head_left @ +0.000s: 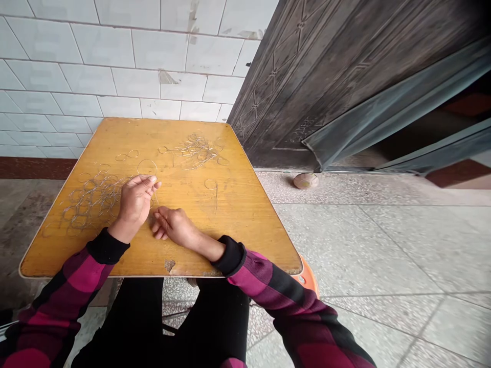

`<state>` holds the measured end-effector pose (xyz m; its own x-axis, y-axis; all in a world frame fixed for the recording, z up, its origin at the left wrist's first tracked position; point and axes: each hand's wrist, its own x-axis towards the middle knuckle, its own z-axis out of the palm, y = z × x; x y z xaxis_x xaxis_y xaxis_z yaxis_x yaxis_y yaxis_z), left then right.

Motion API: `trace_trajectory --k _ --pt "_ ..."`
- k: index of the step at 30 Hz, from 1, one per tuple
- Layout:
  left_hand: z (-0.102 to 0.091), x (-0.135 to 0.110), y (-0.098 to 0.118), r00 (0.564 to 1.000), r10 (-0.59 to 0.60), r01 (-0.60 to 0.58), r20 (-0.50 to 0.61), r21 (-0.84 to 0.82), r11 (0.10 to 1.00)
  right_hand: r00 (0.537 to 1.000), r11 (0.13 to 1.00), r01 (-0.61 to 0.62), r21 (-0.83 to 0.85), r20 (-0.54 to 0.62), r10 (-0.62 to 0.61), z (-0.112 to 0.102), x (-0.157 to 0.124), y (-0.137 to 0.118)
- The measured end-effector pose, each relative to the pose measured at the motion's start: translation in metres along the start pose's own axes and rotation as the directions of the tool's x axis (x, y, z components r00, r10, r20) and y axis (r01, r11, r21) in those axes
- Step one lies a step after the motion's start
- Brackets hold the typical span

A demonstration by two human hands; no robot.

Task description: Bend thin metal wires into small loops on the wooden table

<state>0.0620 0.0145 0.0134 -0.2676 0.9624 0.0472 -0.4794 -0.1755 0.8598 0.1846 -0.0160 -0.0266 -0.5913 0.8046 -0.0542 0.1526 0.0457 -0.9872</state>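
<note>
My left hand (134, 203) is closed over the table, thumb and fingers pinching a thin wire loop (148, 160) whose round end stands up beyond the fingertips. From this pinch the wire's tail runs down toward my right hand (174, 225). The fingers of that hand are curled closed around the tail's lower end, which they hide. Left of my left hand spreads a heap of bent wire loops (92, 199). A single wire with a round loop and straight tail (216, 197) lies to the right of my hands.
Another tangle of wires (197, 151) lies toward the back of the yellow wooden table (245, 235), with a small wire piece (127, 155) left of it. A tiled wall (118, 46) stands behind. At right are a dark door (284, 97), a roundish stone-like object (306, 180) and an orange stool (309, 276).
</note>
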Motion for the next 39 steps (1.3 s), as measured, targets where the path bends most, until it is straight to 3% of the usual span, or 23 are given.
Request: trace_trajectory --k 6,11,12,14,17,22,28,31,34,39 --pt "-0.007 0.012 0.012 0.999 -0.027 0.028 0.019 -0.068 0.997 0.966 0.944 -0.175 0.28 0.234 0.109 0.001 -0.004 -0.001" --pt "-0.013 0.018 0.021 0.98 -0.118 0.126 0.16 -0.039 0.991 0.891 0.984 -0.176 0.004 0.427 0.158 -0.051 -0.006 -0.01" --pt "-0.012 0.018 0.019 0.973 -0.134 0.144 0.189 -0.042 0.989 0.906 0.988 -0.154 0.002 0.4 0.14 -0.061 -0.005 -0.011" --pt "-0.01 0.014 0.011 0.965 -0.154 0.171 0.212 -0.06 0.984 0.979 0.992 -0.064 0.113 0.199 0.04 -0.072 -0.002 -0.011" --pt "-0.004 0.004 -0.003 0.95 -0.234 0.25 0.208 -0.053 0.967 0.999 0.971 0.052 0.232 -0.013 -0.05 -0.066 0.006 -0.008" --pt "0.002 -0.011 -0.014 0.89 -0.342 0.369 0.301 -0.035 0.929 0.999 0.932 0.048 0.36 -0.04 -0.036 -0.044 0.014 -0.002" --pt "-0.006 -0.014 -0.003 0.818 -0.456 0.474 0.351 0.037 0.88 0.998 0.878 -0.042 0.477 0.055 0.019 -0.034 0.014 0.004" --pt "-0.009 -0.009 -0.001 0.872 -0.406 0.421 0.273 0.002 0.907 0.996 0.845 -0.085 0.527 0.072 0.055 -0.028 0.013 0.006" --pt "-0.009 -0.002 0.0 0.937 -0.317 0.337 0.147 -0.134 0.932 0.994 0.831 -0.11 0.546 0.077 0.081 -0.022 0.011 0.006" --pt "-0.009 0.007 0.007 0.942 -0.329 0.334 0.066 -0.265 0.904 0.974 0.849 -0.204 0.488 0.192 0.124 -0.014 0.005 0.01"
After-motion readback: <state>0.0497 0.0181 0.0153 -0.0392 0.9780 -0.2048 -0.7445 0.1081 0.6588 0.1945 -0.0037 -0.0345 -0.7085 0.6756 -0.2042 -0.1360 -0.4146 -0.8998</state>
